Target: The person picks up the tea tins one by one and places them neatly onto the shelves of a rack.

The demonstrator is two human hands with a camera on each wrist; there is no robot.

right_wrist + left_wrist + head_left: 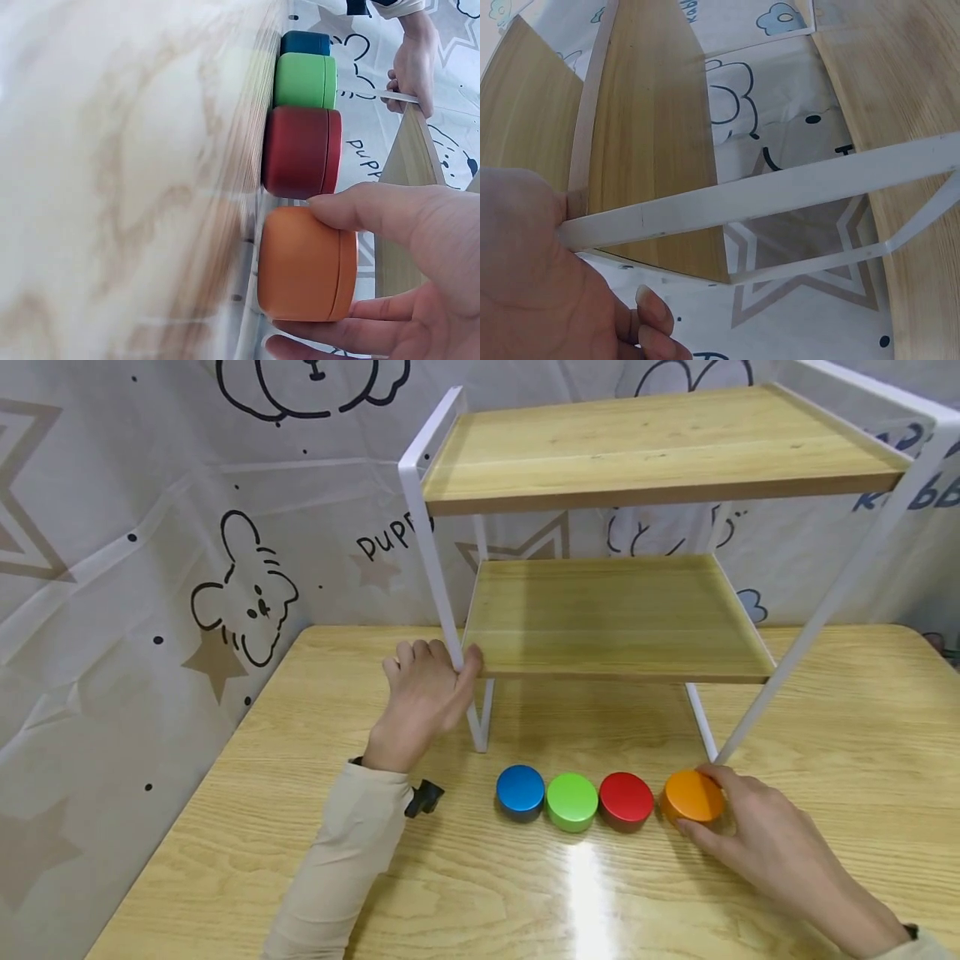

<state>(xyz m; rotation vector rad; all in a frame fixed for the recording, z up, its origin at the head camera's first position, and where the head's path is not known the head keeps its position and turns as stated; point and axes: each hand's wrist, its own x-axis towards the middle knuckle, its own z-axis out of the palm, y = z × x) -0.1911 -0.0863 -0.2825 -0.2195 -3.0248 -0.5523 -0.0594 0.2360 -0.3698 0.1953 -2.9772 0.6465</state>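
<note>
Four-colour round lidded tins stand in a row on the wooden table: a blue tin [520, 790], a green tin [572, 802], a red tin [626, 800] and, at the right end, an orange tin [692, 796]. My right hand [780, 839] holds the orange tin between thumb and fingers; a small gap separates it from the red one. Behind the row stands a two-tier shelf rack [622, 618] with wooden boards and a white frame. My left hand [427, 693] grips its left front post [780, 191] at the lower board, thumb on the near side.
The wooden table [225, 877] spreads around the rack. A printed cloth [112, 610] hangs behind and to the left. The rack's right front post [817, 602] comes down close to my right hand, and its upper board [645, 443] overhangs the lower one.
</note>
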